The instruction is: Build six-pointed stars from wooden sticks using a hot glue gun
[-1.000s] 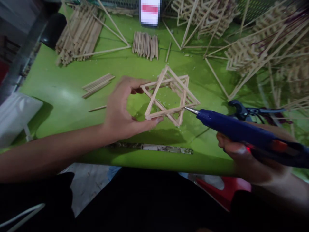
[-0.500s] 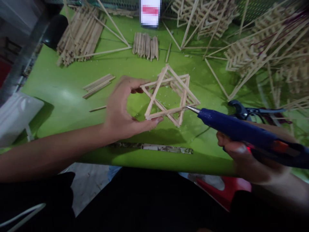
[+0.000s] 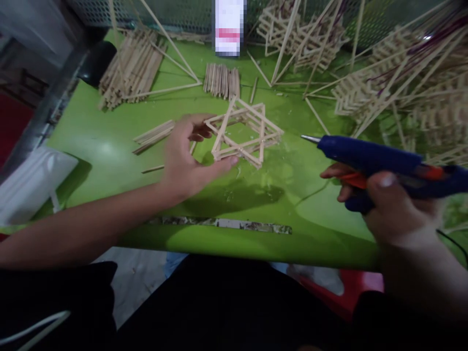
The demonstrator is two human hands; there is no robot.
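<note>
Now, in the head view, grasping the wooden star frame (image 3: 241, 146) near the centre with the left hand (image 3: 183, 161), spreading the thumb and fingers in a wide C around its left side, pressing the thumb against the lower edge and curling the fingers at the upper left corner. Gripping the blue glue gun (image 3: 369, 153) at right with the right hand (image 3: 395, 207), closing around the handle beside the orange trigger (image 3: 354, 179). Pointing the metal nozzle (image 3: 310, 139) left, apart from the wooden star frame. Showing beyond, on the green table (image 3: 321, 239), a large stick bundle (image 3: 133, 68) at upper left, a small stick bundle (image 3: 221, 80) at upper centre and stacked stick frames (image 3: 360, 92) at upper right.
</note>
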